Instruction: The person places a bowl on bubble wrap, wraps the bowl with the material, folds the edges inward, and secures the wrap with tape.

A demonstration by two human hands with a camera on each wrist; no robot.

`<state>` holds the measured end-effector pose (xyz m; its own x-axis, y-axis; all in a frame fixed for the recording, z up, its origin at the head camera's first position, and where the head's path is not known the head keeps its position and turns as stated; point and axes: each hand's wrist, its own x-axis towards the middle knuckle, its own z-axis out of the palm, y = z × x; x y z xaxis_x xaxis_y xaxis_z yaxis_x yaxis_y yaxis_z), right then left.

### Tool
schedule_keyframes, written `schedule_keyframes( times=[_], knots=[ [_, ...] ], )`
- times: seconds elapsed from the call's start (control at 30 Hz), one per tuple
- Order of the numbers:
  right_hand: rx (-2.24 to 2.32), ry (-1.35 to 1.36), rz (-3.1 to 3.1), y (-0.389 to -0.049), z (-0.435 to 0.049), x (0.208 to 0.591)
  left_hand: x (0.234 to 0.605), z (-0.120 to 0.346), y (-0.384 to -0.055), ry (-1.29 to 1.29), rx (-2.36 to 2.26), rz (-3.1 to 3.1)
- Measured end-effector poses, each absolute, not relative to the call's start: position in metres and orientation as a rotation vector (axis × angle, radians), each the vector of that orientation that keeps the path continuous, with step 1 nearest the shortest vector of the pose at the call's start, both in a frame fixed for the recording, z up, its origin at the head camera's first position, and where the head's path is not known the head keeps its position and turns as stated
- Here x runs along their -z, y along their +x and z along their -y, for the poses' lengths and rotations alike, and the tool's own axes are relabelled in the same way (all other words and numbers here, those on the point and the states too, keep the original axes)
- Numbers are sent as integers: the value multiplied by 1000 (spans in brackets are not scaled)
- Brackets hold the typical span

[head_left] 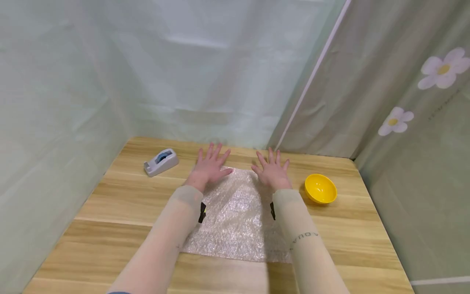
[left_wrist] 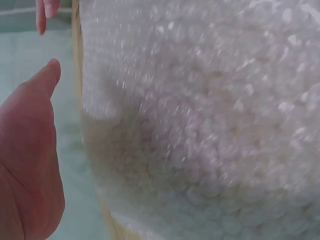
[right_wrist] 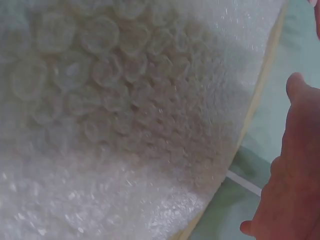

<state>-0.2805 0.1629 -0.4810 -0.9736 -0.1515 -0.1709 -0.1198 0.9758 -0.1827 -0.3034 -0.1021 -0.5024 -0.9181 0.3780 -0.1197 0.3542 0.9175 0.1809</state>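
A sheet of clear bubble wrap (head_left: 235, 220) lies flat on the wooden table in the head view. Over its far left corner is my left hand (head_left: 210, 168), fingers spread and pointing away from me. My right hand (head_left: 272, 173) is at the far right corner, its fingers fanned out too. Both hands hold nothing. In the left wrist view the bubbles of the wrap (left_wrist: 200, 110) fill most of the picture, with the left thumb (left_wrist: 45, 80) at the side. The right wrist view has the wrap (right_wrist: 125, 100) beside the right hand (right_wrist: 295, 155).
A grey tape dispenser (head_left: 161, 162) with a blue roll sits at the back left of the table (head_left: 128, 208). To the right of my right hand stands a yellow bowl (head_left: 320, 188). Pale curtains (head_left: 205, 73) enclose the table at the back and sides.
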Motion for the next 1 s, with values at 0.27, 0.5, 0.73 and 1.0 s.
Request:
schedule_keyframes(
  times=[0.27, 0.5, 0.73, 1.0],
  knots=[
    [479, -290, -2914, -276, -167, 479, 491, 100, -278, 760, -363, -2814],
    [822, -443, -2807, -248, -195, 461, 484, 115, -244, 868, -502, -2742],
    [1112, -425, -2801, -197, -249, 442, 479, 124, -206, 984, -560, -2619],
    [1204, 90, -3049, -157, -319, 444, 478, 140, -181, 852, -487, -2558]
  ],
)
